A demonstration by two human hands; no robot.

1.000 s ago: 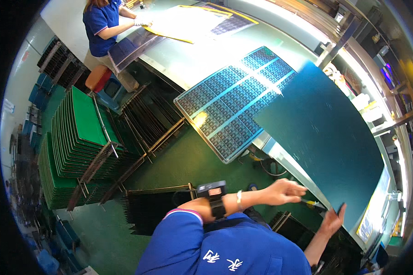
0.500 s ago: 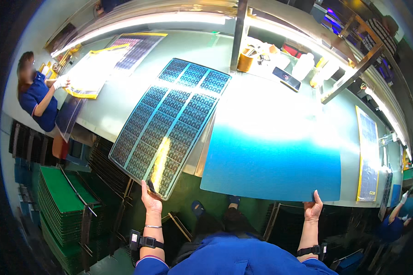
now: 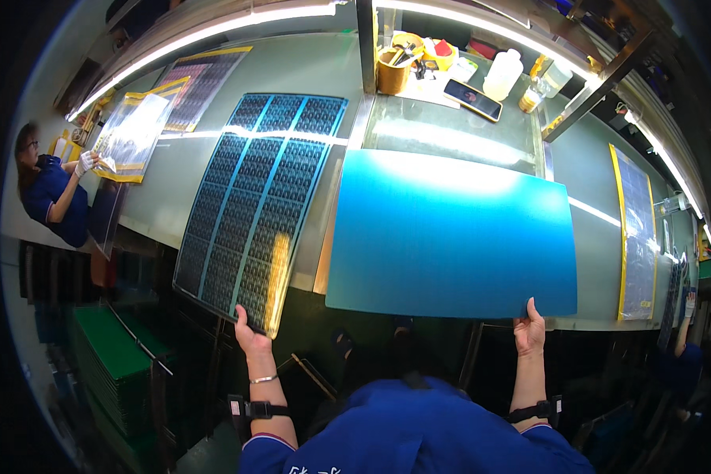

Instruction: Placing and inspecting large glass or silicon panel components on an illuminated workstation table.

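My left hand (image 3: 253,333) grips the near edge of a dark panel (image 3: 249,193), thumb on top and fingers underneath. The panel is printed with rows of small repeated shapes, split by light blue stripes. It lies aslant over the bench, its near corner reaching past the front edge. My right hand (image 3: 529,330) pinches the near edge of a plain blue sheet (image 3: 450,245) close to its right corner, thumb on top. The sheet sits to the right of the panel, with a narrow gap between the two. Fingers under both pieces are hidden.
A phone (image 3: 473,99), a white bottle (image 3: 502,75) and a brown pot of tools (image 3: 393,71) stand behind the sheet. Yellow-edged film (image 3: 638,229) lies at right. A co-worker (image 3: 55,186) handles another film at left. Green sheets (image 3: 122,347) are stacked below; a metal post (image 3: 366,47) rises behind.
Glare has dimmed, so the blue sheet's far edge now shows. Panel, sheet and both hands sit slightly further left and higher in the picture. Both holds are unchanged.
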